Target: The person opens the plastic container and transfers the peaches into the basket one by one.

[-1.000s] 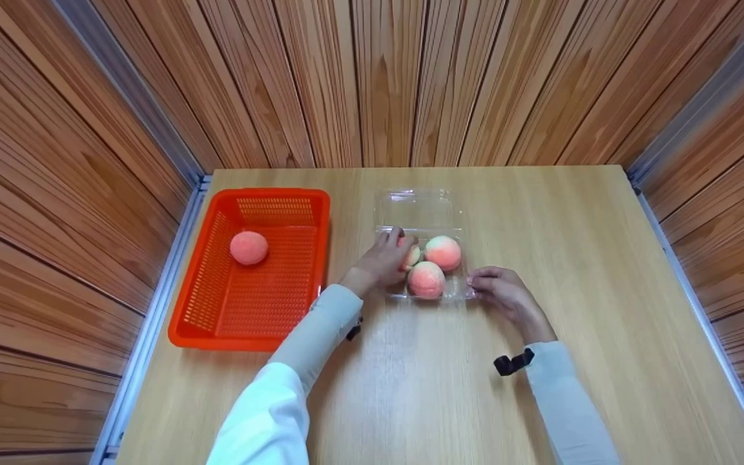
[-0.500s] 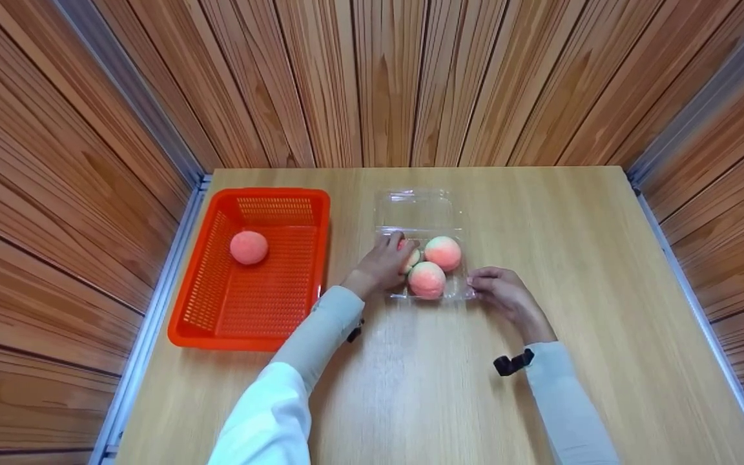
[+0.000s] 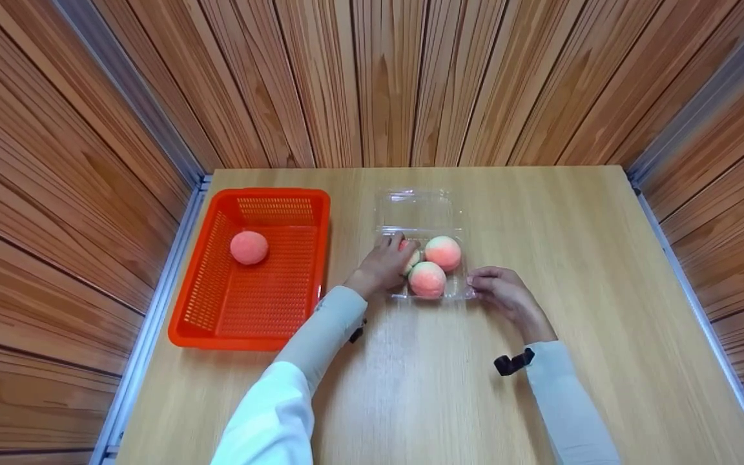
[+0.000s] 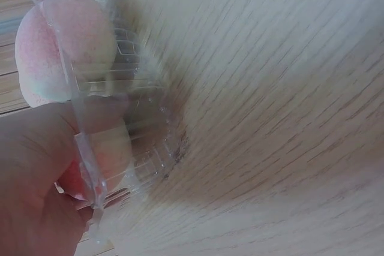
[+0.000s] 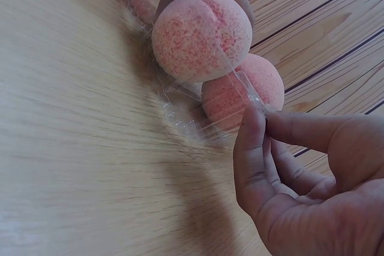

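Observation:
A clear plastic clamshell box (image 3: pixel 456 284) lies on the table with its lid (image 3: pixel 418 210) folded back toward the wall. Inside it are three pink and pale-green peaches. My left hand (image 3: pixel 382 261) grips the left peach (image 4: pixel 114 148), its fingers curled over the far side and partly hiding it. Another peach (image 3: pixel 443 252) sits at the back right of the box, and a third peach (image 3: pixel 427 280) at the front. At the box's right front corner, my right hand (image 3: pixel 507 294) pinches the plastic rim (image 5: pixel 251 95) between thumb and index finger.
An orange-red plastic basket (image 3: pixel 268 303) stands on the left of the table, holding one pink peach (image 3: pixel 248 248). Wood-plank walls rise behind the table (image 3: pixel 423 381) and along both sides.
My left hand has shifted very slightly toward me along with its peach, which sits a bit lower beside the others. The right hand keeps its pinch on the box rim.

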A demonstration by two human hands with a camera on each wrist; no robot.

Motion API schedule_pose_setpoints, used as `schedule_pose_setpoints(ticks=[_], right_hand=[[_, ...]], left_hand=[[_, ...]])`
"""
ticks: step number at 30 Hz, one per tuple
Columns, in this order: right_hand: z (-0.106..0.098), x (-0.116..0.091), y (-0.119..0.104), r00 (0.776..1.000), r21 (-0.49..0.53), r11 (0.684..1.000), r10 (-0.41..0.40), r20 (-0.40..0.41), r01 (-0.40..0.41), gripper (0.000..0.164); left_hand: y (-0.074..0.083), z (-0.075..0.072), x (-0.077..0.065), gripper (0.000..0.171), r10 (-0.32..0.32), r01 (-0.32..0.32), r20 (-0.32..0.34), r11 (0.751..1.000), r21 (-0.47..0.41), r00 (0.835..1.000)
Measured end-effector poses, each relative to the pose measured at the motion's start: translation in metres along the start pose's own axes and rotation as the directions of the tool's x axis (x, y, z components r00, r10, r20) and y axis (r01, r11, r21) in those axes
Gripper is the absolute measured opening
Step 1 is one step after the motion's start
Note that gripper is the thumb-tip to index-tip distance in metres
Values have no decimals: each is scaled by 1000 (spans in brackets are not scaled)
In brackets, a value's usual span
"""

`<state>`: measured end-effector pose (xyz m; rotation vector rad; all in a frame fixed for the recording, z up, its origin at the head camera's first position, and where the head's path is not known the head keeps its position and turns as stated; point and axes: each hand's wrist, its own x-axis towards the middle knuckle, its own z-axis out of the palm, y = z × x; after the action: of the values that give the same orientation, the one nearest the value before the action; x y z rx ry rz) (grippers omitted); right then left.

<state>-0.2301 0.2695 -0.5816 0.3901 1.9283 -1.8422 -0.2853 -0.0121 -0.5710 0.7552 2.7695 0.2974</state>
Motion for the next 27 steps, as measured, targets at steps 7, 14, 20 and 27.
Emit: schedule_pose_setpoints(ticks=[7,14,20,27], right_hand=[[0,0,0,1000,-2,1000,0,5,0,28],[0,0,0,1000,-1,1000,-7,8,7,26],[-2,-1,1,1000,-14,1000,-16,18,17,28],[-2,-3,0,1000,-31,999,-17,11,17,33]], left_hand=[[0,5,2,71,-3,4,-4,999,37,1000],[1,5,2,70,5,-5,-5,999,34,1000],[2,4,3,68,-4,4,8,999,38,1000],[5,3,2,67,-11,11,5,1000,14,1000]])
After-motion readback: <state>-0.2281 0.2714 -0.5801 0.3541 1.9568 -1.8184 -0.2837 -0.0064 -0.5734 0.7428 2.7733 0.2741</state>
